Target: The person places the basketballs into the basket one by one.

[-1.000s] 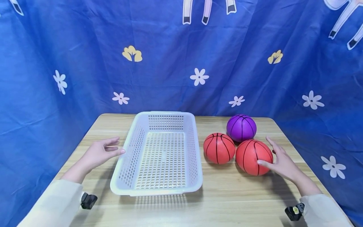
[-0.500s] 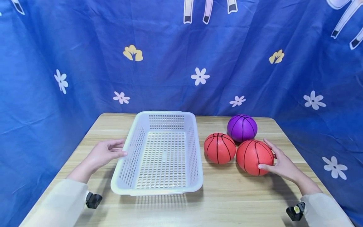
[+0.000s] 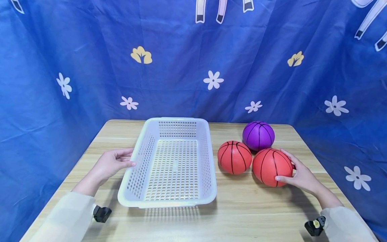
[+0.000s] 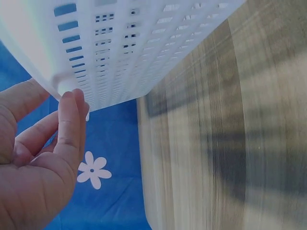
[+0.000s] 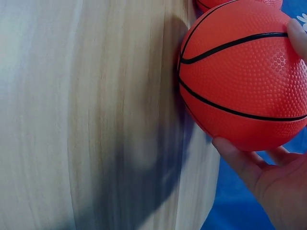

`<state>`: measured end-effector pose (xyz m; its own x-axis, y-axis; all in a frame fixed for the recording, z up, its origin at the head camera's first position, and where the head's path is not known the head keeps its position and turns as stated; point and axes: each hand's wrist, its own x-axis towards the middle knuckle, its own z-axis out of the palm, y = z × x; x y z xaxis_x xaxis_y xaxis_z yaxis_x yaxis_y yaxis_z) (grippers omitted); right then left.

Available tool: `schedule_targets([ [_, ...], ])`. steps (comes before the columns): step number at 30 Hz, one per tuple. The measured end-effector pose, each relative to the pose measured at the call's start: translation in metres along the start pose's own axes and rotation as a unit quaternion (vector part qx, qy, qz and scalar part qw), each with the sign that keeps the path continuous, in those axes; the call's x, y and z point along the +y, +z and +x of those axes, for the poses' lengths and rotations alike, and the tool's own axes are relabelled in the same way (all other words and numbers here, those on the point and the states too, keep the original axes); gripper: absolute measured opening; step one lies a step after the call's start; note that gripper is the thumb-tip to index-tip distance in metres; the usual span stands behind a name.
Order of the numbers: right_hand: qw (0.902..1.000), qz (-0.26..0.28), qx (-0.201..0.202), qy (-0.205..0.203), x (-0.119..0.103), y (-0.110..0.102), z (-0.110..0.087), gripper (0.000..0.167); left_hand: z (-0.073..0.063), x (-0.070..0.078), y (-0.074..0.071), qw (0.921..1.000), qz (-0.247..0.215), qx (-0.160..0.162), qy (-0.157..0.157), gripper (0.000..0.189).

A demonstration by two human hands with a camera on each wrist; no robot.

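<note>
My left hand [image 3: 109,164] pinches the left rim of a white plastic basket [image 3: 166,204], thumb over the edge and fingers under it. From the left wrist view, the fingertips of that hand [image 4: 45,155] press against the outside of the perforated wall. On the right, my right hand [image 3: 302,176] grips an orange-red toy basketball [image 3: 267,166], thumb on the near side and fingers round the right and far side. The right wrist view has the basketball [image 5: 235,81] large, resting at the wooden table, with part of the hand cut off at the frame's edge.
A second orange-red basketball [image 3: 234,158] sits just left of the gripped one. Behind them is a purple basketball [image 3: 258,136]. All stand on the wooden table [image 3: 242,215], to the right of the basket. A blue patterned curtain [image 3: 175,87] hangs round the table's back and sides.
My left hand has come slightly right and taken the basket's rim. My right hand has closed in on the right orange-red basketball and now holds it. Basket and balls keep their places.
</note>
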<state>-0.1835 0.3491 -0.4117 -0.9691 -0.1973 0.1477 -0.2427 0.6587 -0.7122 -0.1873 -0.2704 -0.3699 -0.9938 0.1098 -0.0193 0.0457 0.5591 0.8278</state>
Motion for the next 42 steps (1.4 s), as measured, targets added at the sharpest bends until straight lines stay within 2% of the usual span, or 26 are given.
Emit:
schedule_targets([
  [11,0.9996,-0.022,0.015,0.012,0.0,-0.003,0.001,0.097,-0.001,-0.001,0.001,0.9999,-0.01,0.003,-0.011,0.064],
  [27,0.9952,-0.011,0.078,-0.057,-0.031,-0.045,0.019,0.096,-0.001,0.0,0.002,0.9999,-0.01,0.006,-0.011,0.063],
  [34,0.9929,0.016,0.078,-0.088,-0.057,-0.052,0.034,0.096,-0.001,0.0,0.002,0.9999,-0.01,0.007,-0.009,0.063],
  [42,0.9904,0.068,0.068,-0.099,-0.09,-0.04,0.058,0.095,-0.002,-0.001,0.001,0.9998,-0.018,0.004,-0.008,0.062],
])
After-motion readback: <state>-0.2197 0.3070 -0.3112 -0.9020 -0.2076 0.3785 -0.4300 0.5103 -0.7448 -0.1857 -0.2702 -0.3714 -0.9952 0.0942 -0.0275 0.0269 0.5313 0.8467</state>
